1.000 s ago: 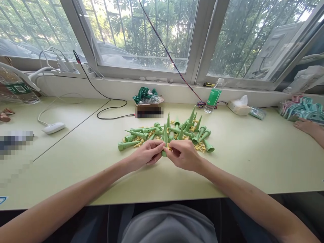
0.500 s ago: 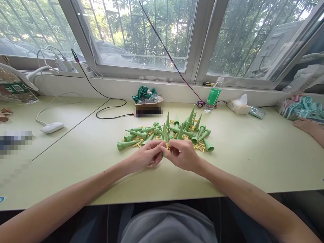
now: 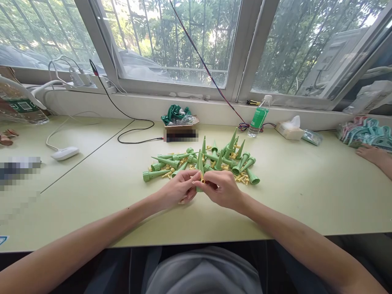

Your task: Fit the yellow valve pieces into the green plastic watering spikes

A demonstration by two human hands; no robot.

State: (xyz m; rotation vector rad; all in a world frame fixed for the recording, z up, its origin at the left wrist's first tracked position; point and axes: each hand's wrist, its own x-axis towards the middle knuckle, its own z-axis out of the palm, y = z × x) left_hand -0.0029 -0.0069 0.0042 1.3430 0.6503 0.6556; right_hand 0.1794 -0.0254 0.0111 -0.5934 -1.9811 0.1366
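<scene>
Both of my hands meet in front of the pile at the middle of the table. My left hand (image 3: 179, 188) is closed around a green plastic spike (image 3: 200, 164), its pointed tip upward. A small yellow nozzle (image 3: 203, 181) sits at the side of that spike, pinched by the thumb and fingers of my right hand (image 3: 225, 188). My fingers partly hide where the two pieces touch. Just beyond lie several loose green spikes (image 3: 156, 175), some standing and others on their sides, with small yellow nozzles (image 3: 243, 178) scattered among them.
Behind the pile stands a small box (image 3: 180, 121) with green plastic wrapping. Along the wall are a water bottle (image 3: 258, 117) and a tissue pack (image 3: 289, 130). A white mouse-shaped device (image 3: 65, 153) lies left. Another person's hand (image 3: 372, 154) rests by teal hangers (image 3: 372, 132).
My right thumb has shifted slightly left and lower against the spike, and the yellow nozzle has tilted so its open end shows more. The view has moved slightly.
</scene>
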